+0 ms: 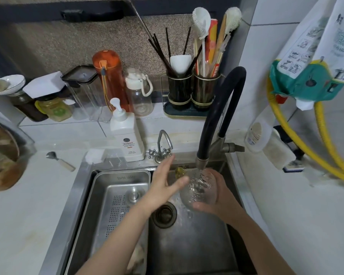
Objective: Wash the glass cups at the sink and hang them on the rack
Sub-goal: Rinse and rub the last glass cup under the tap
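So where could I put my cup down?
The white counter is bare between the spoon and the sink rim. Right of the sink, the counter below the yellow hose is bare too. The back ledge around the orange bottle is crowded.

Two bare forearms in view, no sleeves. Left hand and right hand were ungloved — no rings, watch or bands visible.

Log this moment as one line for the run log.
step: rinsing | right hand: grips glass cup under running black faucet | left hand: open, beside cup | rack: unseen
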Available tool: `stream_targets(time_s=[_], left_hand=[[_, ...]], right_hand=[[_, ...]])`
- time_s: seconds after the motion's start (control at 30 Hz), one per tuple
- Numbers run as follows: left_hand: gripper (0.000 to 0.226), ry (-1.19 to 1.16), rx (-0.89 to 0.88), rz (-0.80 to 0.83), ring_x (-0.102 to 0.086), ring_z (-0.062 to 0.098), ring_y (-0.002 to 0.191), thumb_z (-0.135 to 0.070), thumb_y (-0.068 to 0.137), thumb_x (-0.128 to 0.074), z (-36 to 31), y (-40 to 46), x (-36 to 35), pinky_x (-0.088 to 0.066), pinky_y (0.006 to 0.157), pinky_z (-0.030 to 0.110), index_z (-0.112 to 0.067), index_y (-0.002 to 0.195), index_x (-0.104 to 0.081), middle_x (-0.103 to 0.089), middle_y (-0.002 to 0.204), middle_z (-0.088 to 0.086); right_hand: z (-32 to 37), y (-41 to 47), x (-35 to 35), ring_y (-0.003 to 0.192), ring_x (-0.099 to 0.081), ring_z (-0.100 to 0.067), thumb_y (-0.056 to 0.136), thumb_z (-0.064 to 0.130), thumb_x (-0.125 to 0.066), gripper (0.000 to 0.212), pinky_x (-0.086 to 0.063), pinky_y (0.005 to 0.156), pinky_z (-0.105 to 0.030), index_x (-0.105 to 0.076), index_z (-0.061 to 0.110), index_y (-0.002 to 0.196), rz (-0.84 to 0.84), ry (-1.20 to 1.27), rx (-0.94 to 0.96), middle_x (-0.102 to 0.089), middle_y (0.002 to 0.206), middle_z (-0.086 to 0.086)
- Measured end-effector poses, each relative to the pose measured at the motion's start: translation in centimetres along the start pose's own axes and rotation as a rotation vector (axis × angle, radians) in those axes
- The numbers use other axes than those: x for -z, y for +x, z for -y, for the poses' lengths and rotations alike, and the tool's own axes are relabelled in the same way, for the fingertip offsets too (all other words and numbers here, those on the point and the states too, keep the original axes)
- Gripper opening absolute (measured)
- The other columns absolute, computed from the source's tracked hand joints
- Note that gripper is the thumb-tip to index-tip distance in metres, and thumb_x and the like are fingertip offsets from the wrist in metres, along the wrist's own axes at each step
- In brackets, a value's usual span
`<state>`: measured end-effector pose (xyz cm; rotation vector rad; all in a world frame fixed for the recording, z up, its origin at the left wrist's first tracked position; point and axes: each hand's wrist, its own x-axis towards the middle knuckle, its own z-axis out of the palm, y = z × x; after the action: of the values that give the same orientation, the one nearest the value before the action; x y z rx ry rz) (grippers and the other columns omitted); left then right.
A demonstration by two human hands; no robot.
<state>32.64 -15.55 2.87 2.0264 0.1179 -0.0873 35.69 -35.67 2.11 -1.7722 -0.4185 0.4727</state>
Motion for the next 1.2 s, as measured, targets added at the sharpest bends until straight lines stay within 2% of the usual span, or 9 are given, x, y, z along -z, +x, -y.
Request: stream_targets(time_s=[0.07, 0.17, 0.27, 0.4, 0.63, 0.77, 0.9, 1.03, 1.2], left_hand=[[0.065, -0.158, 0.07, 0.086, -0.036, 0.007, 0.133, -0.053, 0.084, -0.055, -0.3, 0.7, 0.9, -0.031, 0.113, 0.035, -0.031, 0.142, -0.038, -0.036, 0.148, -0.005], [0.018, -0.411, 0.122, 0.032, -0.065, 0.004, 0.089, -0.018, 0.093, -0.055, -0.3, 1.1, 0.9, -0.058, 0.08, 0.03, -0.018, 0.11, -0.061, -0.064, 0.102, 0.003], [0.01, -0.428, 0.12, -0.078, -0.065, 0.012, 0.076, -0.007, 0.089, -0.06, 0.6, 0.2, 0.2, -0.059, 0.07, 0.03, -0.016, 0.09, -0.064, -0.065, 0.075, -0.002], [0.011, -0.491, 0.112, -0.238, -0.065, 0.021, 0.087, -0.007, 0.086, -0.064, 1.9, -0.8, 0.0, -0.059, 0.072, 0.029, -0.016, 0.091, -0.068, -0.068, 0.09, 0.006], [0.024, -0.484, 0.106, -0.097, -0.066, 0.019, 0.095, -0.007, 0.088, -0.06, 1.9, -1.8, -1.1, -0.057, 0.081, 0.025, -0.022, 0.106, -0.068, -0.067, 0.098, 0.016], [0.029, -0.492, 0.108, -0.173, -0.068, 0.017, 0.095, -0.003, 0.088, -0.059, 2.5, -2.2, 0.7, -0.058, 0.082, 0.029, -0.022, 0.109, -0.066, -0.069, 0.102, 0.009], [0.028, -0.421, 0.071, -0.187, -0.068, 0.009, 0.081, -0.004, 0.089, -0.06, 1.3, -1.4, -0.3, -0.057, 0.068, 0.023, -0.029, 0.097, -0.067, -0.07, 0.091, 0.003], [0.027, -0.361, 0.071, -0.268, -0.067, 0.0, 0.072, -0.005, 0.091, -0.058, 0.9, -2.0, -0.8, -0.056, 0.062, 0.02, -0.031, 0.089, -0.065, -0.069, 0.084, -0.005], [0.024, -0.454, 0.087, -0.316, -0.068, 0.013, 0.083, -0.003, 0.091, -0.058, 1.1, -2.8, -2.0, -0.056, 0.068, 0.022, -0.026, 0.092, -0.065, -0.07, 0.093, 0.001]], right_hand=[[0.1, 0.3, 0.6, 0.12, -0.052, 0.001, 0.055, 0.017, -0.088, 0.092, -0.05, 0.095, -0.025, -0.037, 0.036, 0.129, 0.063, 0.056, -0.004, -0.046, 0.135, 0.005], [0.3, 0.3, 1.1, 0.131, -0.047, -0.018, 0.061, 0.03, -0.085, 0.091, -0.04, 0.107, -0.05, -0.037, 0.03, 0.139, 0.043, 0.051, 0.031, -0.047, 0.141, 0.0], [-0.1, -0.1, 0.4, 0.123, -0.053, -0.012, 0.067, 0.019, -0.084, 0.076, -0.046, 0.102, -0.037, -0.046, 0.027, 0.132, -0.018, 0.033, 0.017, -0.057, 0.129, 0.008], [-0.4, 1.1, -1.1, 0.105, -0.06, 0.005, 0.069, -0.004, -0.079, 0.069, -0.049, 0.082, -0.014, -0.047, 0.03, 0.121, -0.039, 0.002, 0.023, -0.062, 0.109, 0.026], [-1.5, 0.4, -0.2, 0.113, -0.06, -0.014, 0.059, 0.021, -0.085, 0.085, -0.054, 0.086, -0.026, -0.043, 0.022, 0.133, -0.052, 0.045, -0.002, -0.058, 0.124, 0.0], [-0.7, 1.8, -1.5, 0.115, -0.058, -0.009, 0.066, 0.011, -0.082, 0.074, -0.054, 0.086, -0.025, -0.047, 0.03, 0.129, 0.009, 0.066, -0.034, -0.06, 0.122, 0.01], [-0.9, 1.7, -0.3, 0.126, -0.051, -0.013, 0.07, 0.036, -0.079, 0.076, -0.044, 0.102, -0.04, -0.042, 0.033, 0.136, 0.034, 0.082, -0.065, -0.053, 0.135, 0.008], [-0.7, 1.5, -0.5, 0.126, -0.05, -0.007, 0.076, 0.057, -0.065, 0.064, -0.041, 0.105, -0.035, -0.042, 0.041, 0.133, 0.063, 0.032, -0.099, -0.054, 0.131, 0.017], [-0.4, 2.8, 1.7, 0.132, -0.042, -0.014, 0.095, 0.048, -0.041, 0.049, -0.031, 0.111, -0.032, -0.043, 0.028, 0.139, -0.183, -0.14, -0.169, -0.045, 0.142, 0.006]])
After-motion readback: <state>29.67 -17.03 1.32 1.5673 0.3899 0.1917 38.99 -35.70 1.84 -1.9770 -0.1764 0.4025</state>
